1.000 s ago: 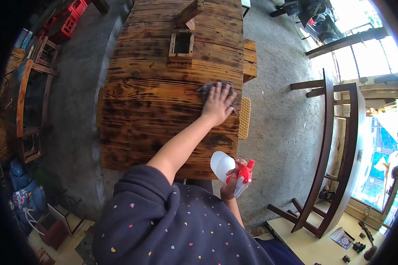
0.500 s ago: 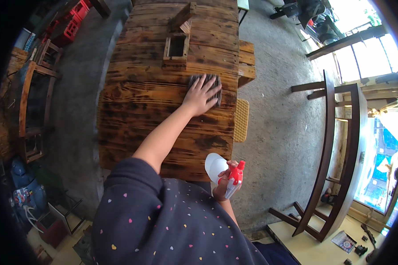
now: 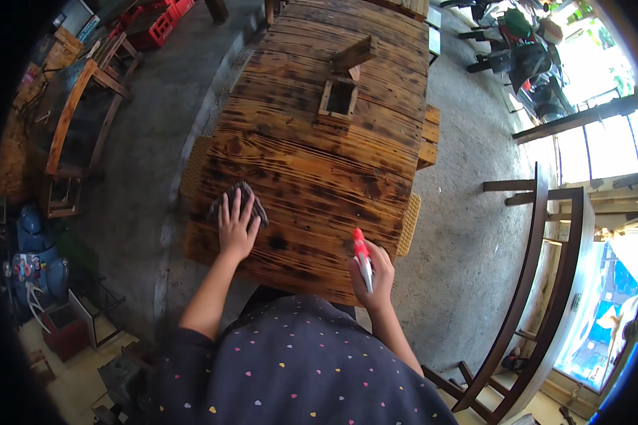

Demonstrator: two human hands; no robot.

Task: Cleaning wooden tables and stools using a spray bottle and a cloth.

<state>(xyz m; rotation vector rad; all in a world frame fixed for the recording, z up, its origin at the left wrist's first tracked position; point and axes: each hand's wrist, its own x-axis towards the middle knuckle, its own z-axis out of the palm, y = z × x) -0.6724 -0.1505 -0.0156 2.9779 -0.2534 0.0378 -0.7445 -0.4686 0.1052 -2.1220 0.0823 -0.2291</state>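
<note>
My left hand (image 3: 238, 234) lies flat with its fingers spread on a dark, crumpled cloth (image 3: 259, 211), pressing it on the left near part of a brown wooden plank table (image 3: 298, 177). Closed round the neck of a spray bottle (image 3: 362, 251) with a red and white head is my right hand (image 3: 381, 278), over the table's near right edge. The hand and the spray head hide most of the bottle's body. Farther off on the tabletop stands a small open wooden box (image 3: 338, 99) with an upright wooden piece behind it.
Woven yellow seats (image 3: 408, 225) and a slatted wooden seat (image 3: 429, 134) show at the table's sides. A dark wooden bench frame (image 3: 532, 276) stands at the right. Motorcycles (image 3: 521, 60) are at the far right, red crates (image 3: 156, 28) at the far left.
My left hand has slid the cloth left and nearer across the table. My right hand has brought the spray bottle forward and turned it. The view has shifted, with the table now farther right.
</note>
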